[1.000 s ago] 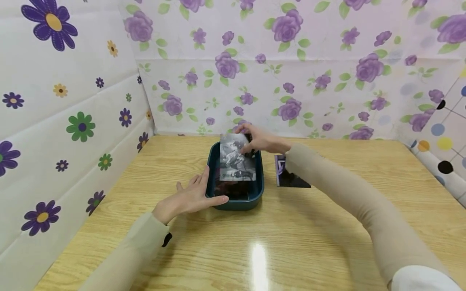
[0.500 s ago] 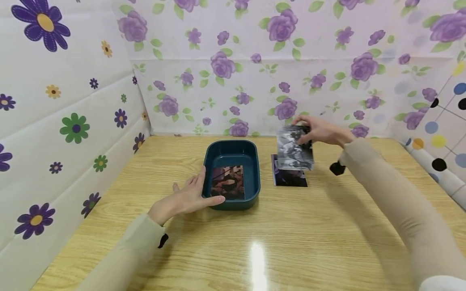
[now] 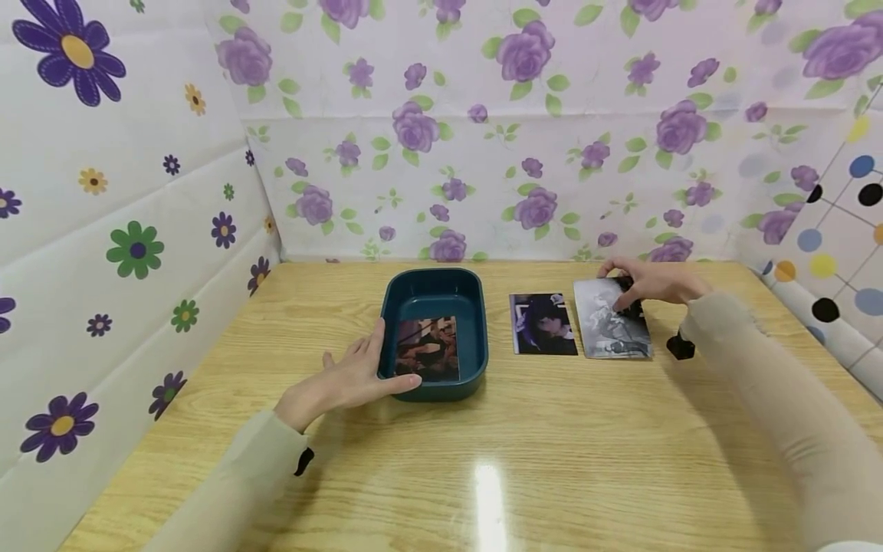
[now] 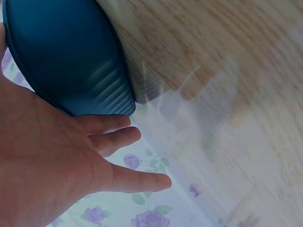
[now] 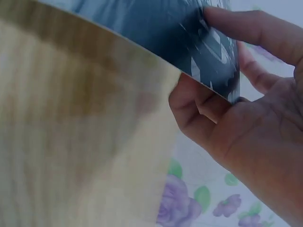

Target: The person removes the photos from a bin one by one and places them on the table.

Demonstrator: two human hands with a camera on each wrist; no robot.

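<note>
My right hand point(image 3: 651, 282) pinches a black-and-white photo point(image 3: 610, 322) by its far right part, thumb on top and fingers curled beneath. The right wrist view shows the photo point(image 5: 156, 33) raised off the wood at that edge. Left of it, a dark purple photo point(image 3: 545, 325) lies flat on the table. My left hand point(image 3: 348, 379) rests against the left side of a dark teal tub point(image 3: 480, 330), fingers spread and straight, thumb along the near rim. In the left wrist view the fingers touch the tub's outer wall point(image 4: 71, 56). A reddish-brown photo point(image 3: 429, 349) lies inside the tub.
The wooden table point(image 3: 414, 468) extends toward me in front of the tub. Behind it stands a wall covering point(image 3: 441, 153) with purple roses, and a flowered sheet point(image 3: 138, 307) borders the left. A dotted sheet point(image 3: 835, 253) edges the right side.
The right hand has carried the black-and-white photo from above the tub rightward, past the purple photo, and down to the table. The reddish-brown photo is uncovered. The left hand stays on the tub.
</note>
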